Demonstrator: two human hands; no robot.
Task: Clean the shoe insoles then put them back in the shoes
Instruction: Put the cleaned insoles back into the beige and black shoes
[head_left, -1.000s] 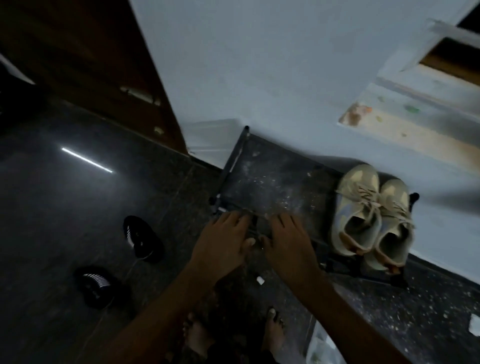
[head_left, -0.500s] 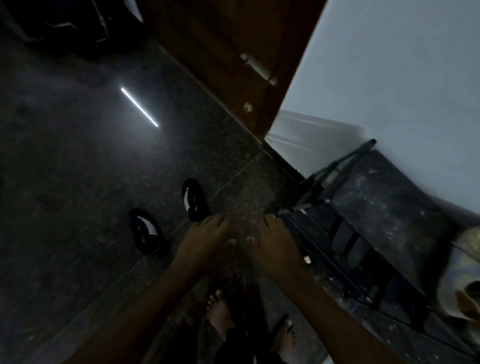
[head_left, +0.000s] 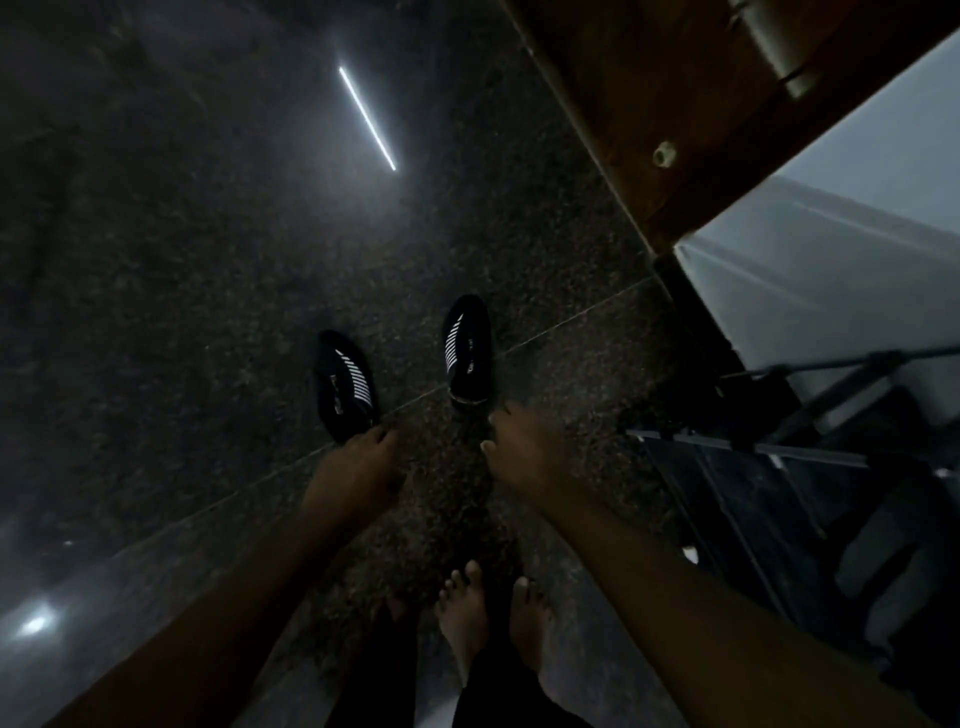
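Note:
Two black shoes with white stripes stand on the dark speckled floor, the left shoe (head_left: 347, 387) and the right shoe (head_left: 466, 353) a little apart. My left hand (head_left: 358, 467) reaches down with its fingertips at the heel of the left shoe; its fingers look relaxed and hold nothing. My right hand (head_left: 524, 449) hovers just below the heel of the right shoe, fingers spread, holding nothing. No insoles are visible.
A dark metal shoe rack (head_left: 789, 467) stands at the right against a pale wall (head_left: 831, 249). A brown wooden door (head_left: 675, 104) is at the upper right. My bare feet (head_left: 488, 618) are on the floor below the hands.
The view has swung left from the rack and the beige shoes to the floor. Both hands left the rack's top and moved down to the black shoes.

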